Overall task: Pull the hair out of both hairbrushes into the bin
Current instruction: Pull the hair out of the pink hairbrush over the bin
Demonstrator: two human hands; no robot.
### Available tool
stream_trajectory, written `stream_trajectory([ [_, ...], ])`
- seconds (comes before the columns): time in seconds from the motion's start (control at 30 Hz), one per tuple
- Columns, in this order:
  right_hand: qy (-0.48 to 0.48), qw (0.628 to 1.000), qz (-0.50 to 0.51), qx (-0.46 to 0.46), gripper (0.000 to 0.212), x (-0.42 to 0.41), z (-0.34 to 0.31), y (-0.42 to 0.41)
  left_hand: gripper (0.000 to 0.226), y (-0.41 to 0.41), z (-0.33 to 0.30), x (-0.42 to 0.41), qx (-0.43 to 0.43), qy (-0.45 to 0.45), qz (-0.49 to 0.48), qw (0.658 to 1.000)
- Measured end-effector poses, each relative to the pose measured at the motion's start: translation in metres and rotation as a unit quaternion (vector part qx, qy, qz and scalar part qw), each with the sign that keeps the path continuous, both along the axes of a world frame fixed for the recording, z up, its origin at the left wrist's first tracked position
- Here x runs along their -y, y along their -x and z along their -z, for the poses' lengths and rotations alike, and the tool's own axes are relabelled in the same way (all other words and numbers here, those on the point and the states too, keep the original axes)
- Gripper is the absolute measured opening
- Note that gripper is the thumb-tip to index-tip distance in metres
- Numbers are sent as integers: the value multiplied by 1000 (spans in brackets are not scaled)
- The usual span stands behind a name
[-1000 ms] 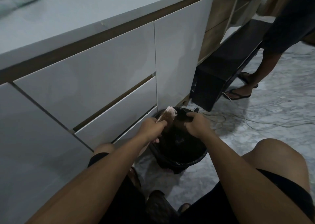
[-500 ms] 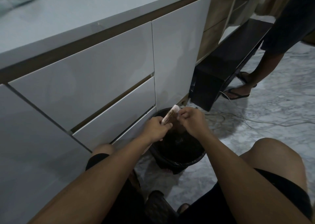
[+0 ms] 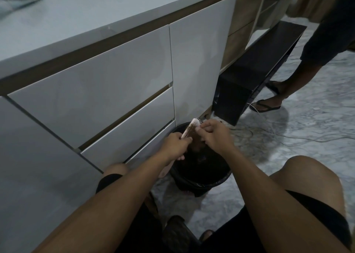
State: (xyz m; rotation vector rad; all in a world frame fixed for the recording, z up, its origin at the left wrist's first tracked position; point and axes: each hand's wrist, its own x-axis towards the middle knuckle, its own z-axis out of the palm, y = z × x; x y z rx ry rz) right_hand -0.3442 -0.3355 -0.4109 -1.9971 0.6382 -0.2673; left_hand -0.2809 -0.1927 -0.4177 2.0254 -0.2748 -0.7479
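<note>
- Hairbrush [image 3: 189, 130], just one in the hands, sits a bit above the middle of the frame, tilted with its pale head up toward the cabinet and a brown mat of hair on the bristle side.
- Left hand [image 3: 175, 147] is wrapped round the handle end, fingers curled tight.
- Right hand [image 3: 216, 135] pinches at the hair near the brush head, fingertips bunched together against the bristles.
- One black bin [image 3: 215, 182] is right under both hands, on the floor against the bottom drawer.
- Second brush: something blurry and brownish at the far upper left on the countertop [image 3: 96, 4], can't tell for sure what it is.
- White cabinet [image 3: 99, 87] shows three drawer fronts plus one tall door beside them.
- Marble floor [image 3: 307, 129] has thin cables trailing across it at centre right.
- One other person [image 3: 307, 56] stands upper right in flip-flops, by a low black bench [image 3: 255, 74].
- Versus a second ago: the right hand was down on the bin rim, now it's up at the brush head, and the brush has turned more edge-on.
</note>
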Motion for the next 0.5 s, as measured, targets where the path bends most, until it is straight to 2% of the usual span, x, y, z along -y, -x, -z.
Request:
stream_trajectory([
  [0.1,9,1000,-7,-14,19,1,3,0,20,0,-1,1,-17,5,-9,1000],
  [0.23,16,998,61,-19,29,9,3,-1,19,-2,0,0,-53,20,-56,997],
  [0.3,21,998,62,-19,30,10,3,-1,21,-3,-1,0,-67,24,-76,995],
  [0.4,1,1000,3,-16,25,6,6,-3,29,-3,-5,1,-98,44,-100,989],
  [0.47,-5,998,-62,-24,9,-1,1,0,32,-3,-8,2,-117,60,-102,986],
  [0.5,-1,996,-84,-22,15,-4,-1,2,33,-2,-9,3,-122,65,-102,985],
])
